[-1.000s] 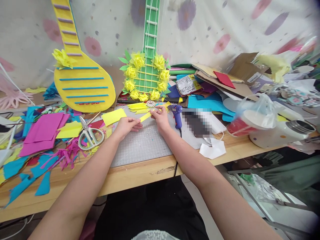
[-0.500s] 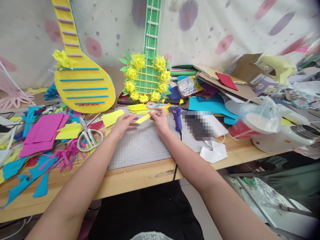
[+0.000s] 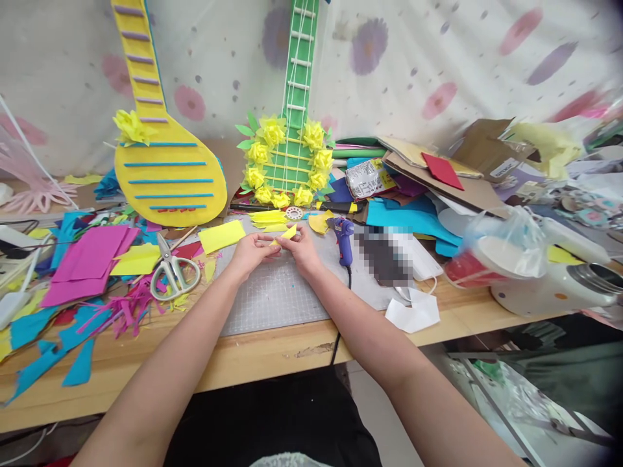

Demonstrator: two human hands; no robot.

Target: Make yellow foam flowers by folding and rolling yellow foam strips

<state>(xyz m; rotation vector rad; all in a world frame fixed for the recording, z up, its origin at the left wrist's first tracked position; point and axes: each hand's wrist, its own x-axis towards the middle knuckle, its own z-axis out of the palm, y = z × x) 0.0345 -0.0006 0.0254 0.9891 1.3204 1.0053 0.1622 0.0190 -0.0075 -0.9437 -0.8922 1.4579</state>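
Observation:
Above the grey cutting mat (image 3: 272, 305), my left hand (image 3: 252, 256) and my right hand (image 3: 302, 250) have come together. A small yellow paper strip (image 3: 287, 235) is pinched between the fingers of both hands, tilted up to the right. The fingertips partly hide its lower end. Just behind the hands lie more yellow paper strips (image 3: 269, 219) and a white perforated disc (image 3: 294, 213). To the left is a larger yellow sheet (image 3: 222, 236). A blue glue gun (image 3: 344, 240) stands right of my right hand, beside a curved yellow piece (image 3: 320, 222).
Scissors (image 3: 171, 269), magenta sheets (image 3: 87, 259) and blue scraps (image 3: 78, 363) cover the left side. A yellow paper instrument (image 3: 170, 172) and a green one (image 3: 294, 165) with yellow flowers lean at the back. A bagged cup (image 3: 479, 259) and a white bottle (image 3: 545, 288) stand right.
My left hand has moved in to the strip and closed its fingers on it. The strip has been drawn slightly nearer and turned. The camera view has shifted a little.

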